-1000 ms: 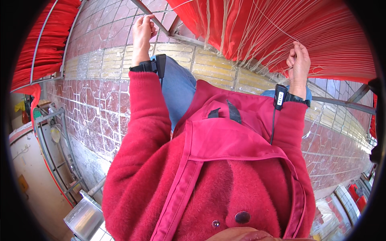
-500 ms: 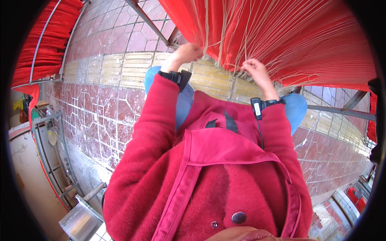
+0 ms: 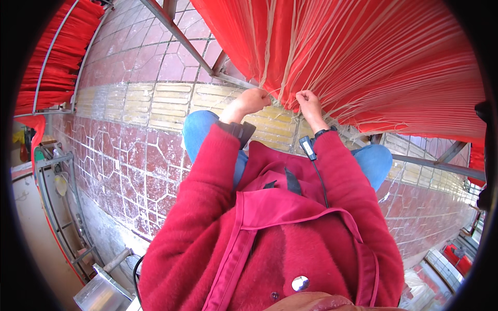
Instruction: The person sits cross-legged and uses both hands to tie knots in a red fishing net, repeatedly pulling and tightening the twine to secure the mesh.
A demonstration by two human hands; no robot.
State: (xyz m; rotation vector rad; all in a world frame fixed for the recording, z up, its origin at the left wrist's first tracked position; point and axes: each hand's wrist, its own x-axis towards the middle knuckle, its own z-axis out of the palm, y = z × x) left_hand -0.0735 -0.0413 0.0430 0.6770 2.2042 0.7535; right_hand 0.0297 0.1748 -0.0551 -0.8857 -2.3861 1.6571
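A big sheet of red hanging strands (image 3: 363, 57), crossed by pale threads, fills the upper right. My left hand (image 3: 252, 100) is closed at the lower edge of the strands, pinching a pale thread. My right hand (image 3: 309, 103) is close beside it, fingers also pinched on the strands' lower edge. Both arms wear red sleeves, and a small black device (image 3: 307, 147) sits on my right wrist with a cord running down. My knees in blue jeans (image 3: 199, 129) show below the hands.
A grey metal rail (image 3: 179, 33) runs diagonally above the strands' left edge. Red and yellow paving (image 3: 129, 103) lies underneath. More red strands (image 3: 57, 67) hang on a frame at left. A metal rack (image 3: 57, 207) and a metal box (image 3: 101, 295) stand at the lower left.
Both hands came together from wide apart. The left hand moved right and down, the right hand moved left, and they now meet at the strands' lower edge.
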